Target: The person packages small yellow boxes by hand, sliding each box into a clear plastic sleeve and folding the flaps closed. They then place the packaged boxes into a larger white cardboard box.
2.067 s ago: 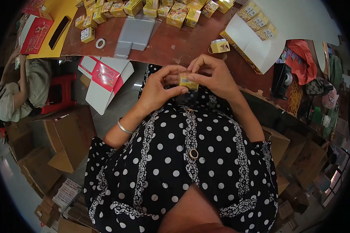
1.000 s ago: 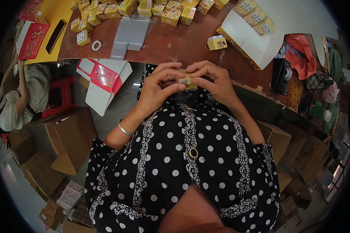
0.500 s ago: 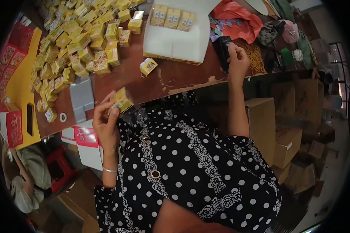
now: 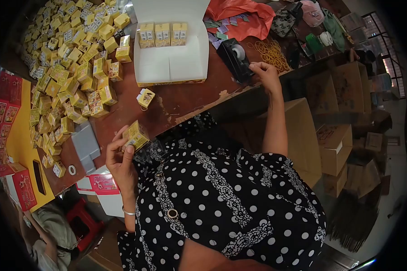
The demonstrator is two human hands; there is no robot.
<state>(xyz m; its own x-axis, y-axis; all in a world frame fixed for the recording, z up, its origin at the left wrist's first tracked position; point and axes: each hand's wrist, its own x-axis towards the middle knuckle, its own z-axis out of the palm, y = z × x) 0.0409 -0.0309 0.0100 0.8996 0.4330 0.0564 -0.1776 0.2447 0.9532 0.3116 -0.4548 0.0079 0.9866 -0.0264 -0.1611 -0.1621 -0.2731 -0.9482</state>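
Note:
My left hand (image 4: 120, 166) is closed around a small yellow printed box (image 4: 136, 136), held above the table's front edge. The thumb presses its near side. At the near end of a black tape dispenser (image 4: 233, 61), my right hand (image 4: 268, 77) has thumb and forefinger pinched together. Whatever is between those fingertips is too small or too clear to make out. Another small yellow box (image 4: 145, 99), with a white part and a loop, lies alone on the table. Behind it stands an open white carton (image 4: 169, 67) with three small yellow boxes (image 4: 162, 35) along its back.
A large heap of small yellow boxes (image 4: 72, 77) covers the table's left side. Near it are a grey flat piece (image 4: 86, 143) and a white tape ring (image 4: 72, 170). Rubber bands (image 4: 270, 55) and red plastic (image 4: 244, 16) lie right. Cardboard boxes (image 4: 298, 140) stand below; a person sits lower left.
The view has shifted, so the table contents appear farther left. My right hand has moved rightward off the tape dispenser, which shows more fully. My left hand still holds the small yellow box.

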